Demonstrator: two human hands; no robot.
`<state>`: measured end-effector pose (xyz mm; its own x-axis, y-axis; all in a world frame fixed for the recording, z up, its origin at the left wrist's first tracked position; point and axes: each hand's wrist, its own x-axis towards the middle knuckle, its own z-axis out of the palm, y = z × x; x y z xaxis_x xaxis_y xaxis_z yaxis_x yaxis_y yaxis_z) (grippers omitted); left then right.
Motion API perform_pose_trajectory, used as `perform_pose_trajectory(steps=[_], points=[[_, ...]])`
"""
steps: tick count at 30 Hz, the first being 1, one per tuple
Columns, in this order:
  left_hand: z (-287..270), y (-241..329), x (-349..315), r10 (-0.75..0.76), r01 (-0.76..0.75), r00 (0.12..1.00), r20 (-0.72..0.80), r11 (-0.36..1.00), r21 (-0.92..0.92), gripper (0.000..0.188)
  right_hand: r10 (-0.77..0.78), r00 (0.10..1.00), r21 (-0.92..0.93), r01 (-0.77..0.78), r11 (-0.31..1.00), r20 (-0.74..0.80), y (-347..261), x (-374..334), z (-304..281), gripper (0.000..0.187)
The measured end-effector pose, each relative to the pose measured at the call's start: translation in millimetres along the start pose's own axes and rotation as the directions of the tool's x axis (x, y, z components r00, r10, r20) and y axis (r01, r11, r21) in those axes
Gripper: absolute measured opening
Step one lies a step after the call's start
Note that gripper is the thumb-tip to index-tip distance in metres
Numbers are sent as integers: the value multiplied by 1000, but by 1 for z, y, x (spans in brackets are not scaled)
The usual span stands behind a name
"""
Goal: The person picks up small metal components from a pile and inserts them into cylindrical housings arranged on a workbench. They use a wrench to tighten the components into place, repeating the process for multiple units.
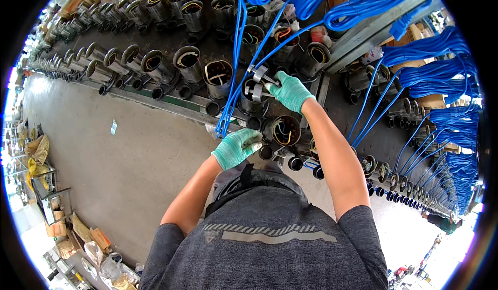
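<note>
My right hand [292, 93], in a green glove, is closed on silver metal pieces with short thick round heads [254, 91] and thin stems. These pieces are over an upright metal motor housing at the bench edge, whose opening they partly cover. My left hand [237, 147], also gloved in green, is lower and to the left, its fingers curled together; whether anything is in them is hidden. Just above it hang the ends of several blue cables [228, 114]. To the right of the left hand stands a motor housing [281, 130] with coloured wires inside.
Rows of similar housings [155, 65] fill the dark bench [171, 36] to the left and continue along the right. Coiled blue cables [358, 4] hang overhead and on the right, beside a grey metal post [358, 38]. Cartons and bags [96, 238] lie at lower left.
</note>
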<state>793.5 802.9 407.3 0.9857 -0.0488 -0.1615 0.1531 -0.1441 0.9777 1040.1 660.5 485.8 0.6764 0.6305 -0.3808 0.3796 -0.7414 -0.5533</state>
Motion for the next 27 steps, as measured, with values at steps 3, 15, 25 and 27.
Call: perform_pose_trajectory(steps=[3, 15, 25, 27], points=[[-8, 9, 9, -62, 44, 998, -23, 882, -469, 34, -10, 989, -40, 5, 999, -144, 2, 6, 11, 44], [-21, 103, 44, 65, -255, 963, -262, 539, -803, 53, -94, 710, 175, 296, 939, -698, -106, -105, 41, 23], [-112, 113, 37, 175, -161, 984, 42, 750, 642, 74, 12, 603, -36, -68, 997, -798, -50, -231, -8, 20], [-126, 105, 55, 238, -247, 963, 130, 576, 779, 71, 182, 480, 187, -38, 982, -858, -23, -285, -17, 33]])
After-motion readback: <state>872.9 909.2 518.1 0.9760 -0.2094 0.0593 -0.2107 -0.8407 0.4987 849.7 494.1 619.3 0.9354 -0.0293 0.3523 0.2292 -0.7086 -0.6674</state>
